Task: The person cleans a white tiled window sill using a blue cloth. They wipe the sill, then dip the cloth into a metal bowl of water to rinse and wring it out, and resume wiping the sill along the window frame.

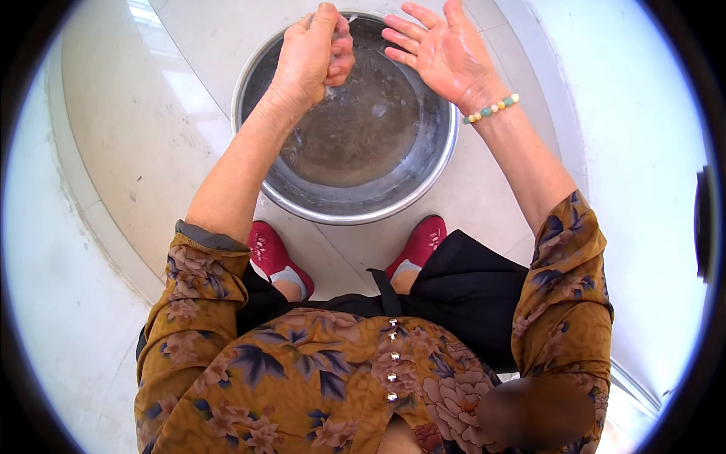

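Over the left part of a wide, round metal basin (354, 217), my left hand (320, 54) is closed in a fist with the thumb uppermost. Bits of something whitish and wet show between its curled fingers and below them; most of it is hidden, and I cannot tell what it is. My right hand (439, 48) is over the basin's upper right rim, wet, palm showing, fingers spread and holding nothing. A beaded bracelet (490, 109) circles the right wrist. Cloudy, brownish water (351, 130) lies in the basin, with small pale patches on its surface.
The basin stands on a pale tiled floor (142, 130), just beyond my feet in red shoes (272, 249). White walls curve up at both sides through the lens. A dark object (703, 224) is at the far right edge. A blurred brown oval covers part of the lower right.
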Tool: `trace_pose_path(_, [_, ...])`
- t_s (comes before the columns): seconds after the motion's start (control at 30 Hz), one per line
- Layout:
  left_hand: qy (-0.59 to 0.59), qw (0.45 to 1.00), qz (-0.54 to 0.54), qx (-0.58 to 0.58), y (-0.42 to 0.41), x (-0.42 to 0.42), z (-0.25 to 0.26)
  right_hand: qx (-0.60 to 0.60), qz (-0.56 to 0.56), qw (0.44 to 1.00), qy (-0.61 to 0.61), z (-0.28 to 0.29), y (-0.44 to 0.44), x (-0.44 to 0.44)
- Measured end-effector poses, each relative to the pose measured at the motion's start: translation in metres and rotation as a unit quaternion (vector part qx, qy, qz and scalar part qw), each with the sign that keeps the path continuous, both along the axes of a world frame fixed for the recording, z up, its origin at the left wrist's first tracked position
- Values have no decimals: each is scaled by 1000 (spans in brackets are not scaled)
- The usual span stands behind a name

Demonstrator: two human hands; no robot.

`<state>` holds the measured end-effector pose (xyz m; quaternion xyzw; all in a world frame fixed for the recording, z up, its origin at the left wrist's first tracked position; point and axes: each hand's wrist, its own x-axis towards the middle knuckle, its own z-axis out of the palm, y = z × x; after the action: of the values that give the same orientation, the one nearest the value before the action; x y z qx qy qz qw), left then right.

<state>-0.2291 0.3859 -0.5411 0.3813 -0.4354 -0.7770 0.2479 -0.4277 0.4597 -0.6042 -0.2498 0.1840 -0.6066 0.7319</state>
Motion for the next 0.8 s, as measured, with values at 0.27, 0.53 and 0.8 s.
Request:
trace_pose_path(0.27, [17,996,-13,85,-32,6,-4,132,-69,922,358,60,7,46])
trace_pose_path(0.53, [0,985,-146,91,-30,8,1,162,-59,908,382,44,14,51])
trace_pose_path(0.8, [-103,984,-146,20,-34,30,-13,234,-48,914,330,41,18,46])
